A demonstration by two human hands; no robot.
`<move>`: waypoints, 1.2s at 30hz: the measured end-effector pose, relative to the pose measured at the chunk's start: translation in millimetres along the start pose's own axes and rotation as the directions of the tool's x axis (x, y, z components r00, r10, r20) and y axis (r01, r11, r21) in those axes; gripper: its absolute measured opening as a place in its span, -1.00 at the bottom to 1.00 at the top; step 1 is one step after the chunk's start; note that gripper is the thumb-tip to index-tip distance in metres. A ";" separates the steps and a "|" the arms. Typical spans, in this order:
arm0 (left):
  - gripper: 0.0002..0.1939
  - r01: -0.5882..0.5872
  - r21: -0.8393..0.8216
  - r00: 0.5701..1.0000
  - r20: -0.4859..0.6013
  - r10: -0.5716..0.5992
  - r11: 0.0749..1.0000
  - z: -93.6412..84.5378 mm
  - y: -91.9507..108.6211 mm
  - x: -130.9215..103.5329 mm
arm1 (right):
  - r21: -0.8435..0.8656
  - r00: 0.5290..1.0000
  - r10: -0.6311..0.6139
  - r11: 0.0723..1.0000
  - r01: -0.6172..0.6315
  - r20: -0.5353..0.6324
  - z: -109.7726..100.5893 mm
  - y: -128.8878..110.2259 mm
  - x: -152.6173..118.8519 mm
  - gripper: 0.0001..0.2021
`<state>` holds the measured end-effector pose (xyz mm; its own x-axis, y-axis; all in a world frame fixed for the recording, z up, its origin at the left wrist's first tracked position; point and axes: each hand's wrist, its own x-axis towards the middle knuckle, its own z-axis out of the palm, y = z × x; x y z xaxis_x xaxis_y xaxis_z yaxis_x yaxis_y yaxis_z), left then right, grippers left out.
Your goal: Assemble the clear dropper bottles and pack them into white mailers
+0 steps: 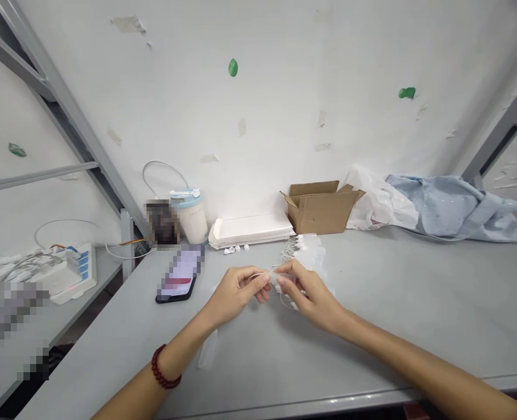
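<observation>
Over the middle of the grey table, my left hand (pixel 238 294) pinches a thin white cable (pixel 258 273) between thumb and fingers. My right hand (pixel 311 294) is closed on a small whitish translucent piece (pixel 276 278), its fingertips almost meeting those of the left. Fingers partly cover this piece, so its exact kind does not show. Just beyond the hands lies a pile of white parts with thin wires (pixel 308 251). A clear plastic strip (pixel 208 350) lies flat on the table below my left wrist.
Along the wall stand a lidded cup (pixel 192 219), a stack of white flat packaging (pixel 252 229), an open cardboard box (pixel 326 210), a white plastic bag (pixel 376 201) and a light blue cloth bag (pixel 451 207). A phone (pixel 182 274) lies left; small white caps (pixel 236 248) lie near the stack.
</observation>
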<state>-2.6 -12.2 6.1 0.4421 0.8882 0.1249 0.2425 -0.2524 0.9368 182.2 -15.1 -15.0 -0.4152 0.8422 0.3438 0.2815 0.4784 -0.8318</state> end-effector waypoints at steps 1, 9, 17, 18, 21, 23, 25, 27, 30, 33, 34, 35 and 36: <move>-0.69 0.012 -0.023 1.000 0.025 -0.011 1.000 -1.0 0.2 0.3 | -0.108 0.997 -0.071 0.992 0.069 -0.017 0.6 2.2 -1.3 -0.83; -0.63 0.093 -0.097 0.986 0.148 -0.078 0.991 -7.1 4.9 -0.9 | -0.266 0.967 -0.253 0.933 0.244 -0.001 1.4 3.2 -3.8 -0.85; -0.65 -0.085 0.245 0.996 0.006 0.086 0.966 6.8 4.4 -6.5 | 0.429 0.932 0.299 0.828 -0.360 0.205 -3.1 -8.2 5.0 -0.66; -0.67 -0.117 0.296 0.992 -0.004 0.123 0.948 9.1 3.8 -7.0 | 0.464 0.912 0.334 0.786 -0.408 0.237 -4.0 -7.5 6.2 -0.65; -0.71 -0.187 0.410 0.976 -0.025 0.216 0.893 13.2 2.1 -7.2 | 0.499 0.888 0.380 0.735 -0.460 0.258 -5.2 -5.4 8.2 -0.63; -0.75 -0.192 0.421 0.971 -0.046 0.233 0.887 13.2 1.3 -6.5 | 0.488 0.907 0.363 0.764 -0.421 0.214 -4.2 -4.0 7.8 -0.64; -0.77 -0.170 0.351 0.980 -0.040 0.196 0.921 11.5 0.8 -5.6 | 0.431 0.942 0.307 0.838 -0.335 0.134 -2.1 -2.7 6.1 -0.67; -0.74 -0.132 0.232 0.991 0.000 0.135 0.964 9.1 0.3 -4.9 | 0.296 0.977 0.208 0.931 -0.213 0.047 -0.1 -1.5 3.2 -0.70; -0.68 -0.066 0.097 0.997 0.051 0.061 0.993 5.5 -0.9 -4.0 | 0.002 1.000 0.015 1.000 -0.015 -0.007 1.0 -0.6 -1.2 -0.77; -0.66 -0.010 0.039 0.995 0.100 0.006 0.999 2.6 -2.3 -2.9 | -0.144 0.995 -0.087 0.985 0.092 0.038 0.6 -1.1 -3.6 -0.82; -0.64 0.005 0.032 0.993 0.118 -0.009 0.999 2.1 -2.6 -2.5 | -0.145 0.996 -0.084 0.985 0.089 0.045 0.5 -1.6 -3.6 -0.82; -0.63 0.017 0.035 0.991 0.129 -0.021 0.999 2.0 -2.9 -2.3 | -0.128 0.997 -0.062 0.990 0.067 0.044 0.7 -2.1 -3.3 -0.81; -0.61 0.025 0.049 0.991 0.127 -0.031 0.998 2.5 -2.9 -2.2 | -0.087 0.999 -0.026 0.996 0.029 0.038 0.9 -2.6 -2.7 -0.80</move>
<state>-2.1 -14.3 2.2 0.5402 0.8399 0.0531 0.2959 -0.2486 0.9223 181.8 -18.8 -14.2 -0.4551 0.8196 0.3481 0.3440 0.5224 -0.7802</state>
